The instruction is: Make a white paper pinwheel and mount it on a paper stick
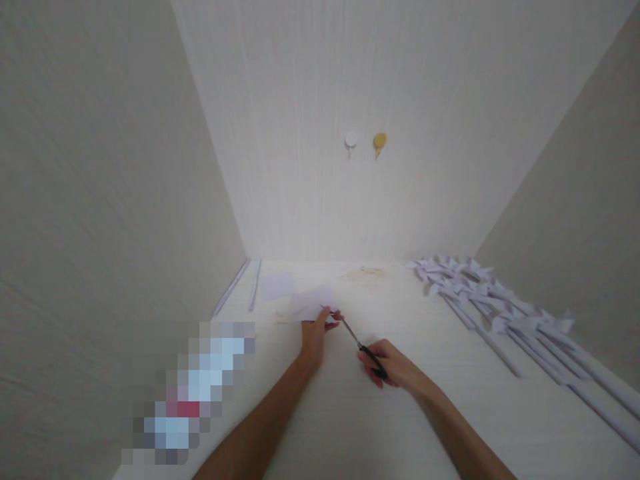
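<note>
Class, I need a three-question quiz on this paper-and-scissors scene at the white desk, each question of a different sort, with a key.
1. True or false: the right hand holds the scissors.
2. What does the left hand hold? A) a sheet of paper B) a cup C) a pen
3. Fill in: the rolled paper sticks lie on the ______ side of the desk.

Key
1. True: the black handles sit in the right hand, blades pointing toward the sheet of paper.
2. A.
3. Right; the two round hooks are on the back wall.
</note>
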Demonstrator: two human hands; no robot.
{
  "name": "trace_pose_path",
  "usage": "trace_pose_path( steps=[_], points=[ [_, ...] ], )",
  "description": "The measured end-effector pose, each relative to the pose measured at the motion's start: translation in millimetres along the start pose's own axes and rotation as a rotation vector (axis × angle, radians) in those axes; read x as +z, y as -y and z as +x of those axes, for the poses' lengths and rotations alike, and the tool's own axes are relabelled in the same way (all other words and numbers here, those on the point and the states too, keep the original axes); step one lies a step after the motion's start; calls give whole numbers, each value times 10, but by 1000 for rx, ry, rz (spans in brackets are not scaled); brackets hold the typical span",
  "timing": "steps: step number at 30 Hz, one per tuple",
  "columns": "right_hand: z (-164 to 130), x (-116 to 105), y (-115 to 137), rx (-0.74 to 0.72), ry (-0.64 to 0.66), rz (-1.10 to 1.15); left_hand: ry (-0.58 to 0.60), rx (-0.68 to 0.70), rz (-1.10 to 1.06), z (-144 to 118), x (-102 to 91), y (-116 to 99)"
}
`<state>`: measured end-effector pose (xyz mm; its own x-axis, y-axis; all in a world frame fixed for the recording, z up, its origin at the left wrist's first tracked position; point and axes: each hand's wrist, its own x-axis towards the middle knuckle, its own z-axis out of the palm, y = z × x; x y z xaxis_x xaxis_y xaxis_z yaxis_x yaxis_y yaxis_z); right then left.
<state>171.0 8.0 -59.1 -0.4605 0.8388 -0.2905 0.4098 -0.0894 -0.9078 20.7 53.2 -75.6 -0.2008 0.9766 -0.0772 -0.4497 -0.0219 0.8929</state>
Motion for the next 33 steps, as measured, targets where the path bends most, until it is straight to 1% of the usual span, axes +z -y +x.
trace_pose_path(
  steps=[7,12,19,28,33],
  points=[
    [15,-8,-28,-23,-3,-16,-17,-37,2,-5,12,-25],
    [6,-1,-11,-33,-18,-40,-13,-22,30,-16,17,-29],
    [-12,3,9,-58,-33,-75,34,13,26,-33,14,-43],
    [-13,4,10,-74,-63,-140,20,16,39,-32,17,-46],
    [-22,11,17,-76,-66,-140,21,12,28,-31,9,-39]
  ],
)
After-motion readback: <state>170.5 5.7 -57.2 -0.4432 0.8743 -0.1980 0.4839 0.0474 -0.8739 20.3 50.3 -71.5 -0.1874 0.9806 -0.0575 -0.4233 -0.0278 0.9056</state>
